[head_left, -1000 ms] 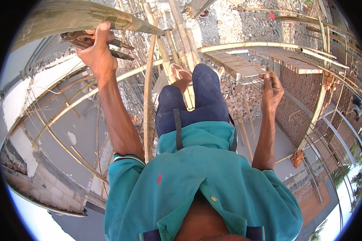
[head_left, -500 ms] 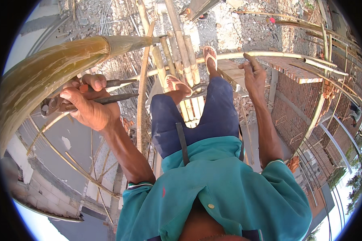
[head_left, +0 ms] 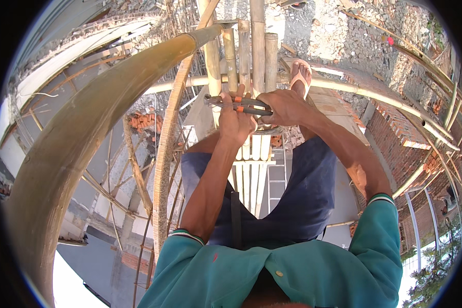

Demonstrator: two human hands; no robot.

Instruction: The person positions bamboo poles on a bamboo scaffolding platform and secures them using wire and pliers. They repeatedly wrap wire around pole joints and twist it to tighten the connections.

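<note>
1. Two bare hands brought together high on a bamboo scaffold, both closed on one pair of pliers (head_left: 237, 104) with orange-marked handles.
2. Left hand (head_left: 235, 122) wrapped tight round the handles, knuckles up, thumb side toward the tool's head.
3. Right hand (head_left: 284, 107) clamped over the handle ends from the right, fingers curled under, touching the left hand.
4. Pliers lying roughly level, head pointing left, just in front of the upright bamboo poles (head_left: 244, 56); whether the tool's tip grips anything cannot be told.
5. Bundle of upright poles crossed behind the hands by a pale horizontal bamboo rail (head_left: 354, 90) running off to the right.
6. One thick curved bamboo pole (head_left: 87, 133) sweeping from lower left up to the top centre, well left of the hands.
7. Sandalled foot (head_left: 300, 77) resting near the rail, just above the right hand.
8. Dark blue trousers (head_left: 303, 195) and teal shirt sleeves (head_left: 380, 241) filling the lower part of the view.
9. Red brick wall (head_left: 400, 149) far below on the right; gravel and rubble (head_left: 339, 31) on the ground at the top.
</note>
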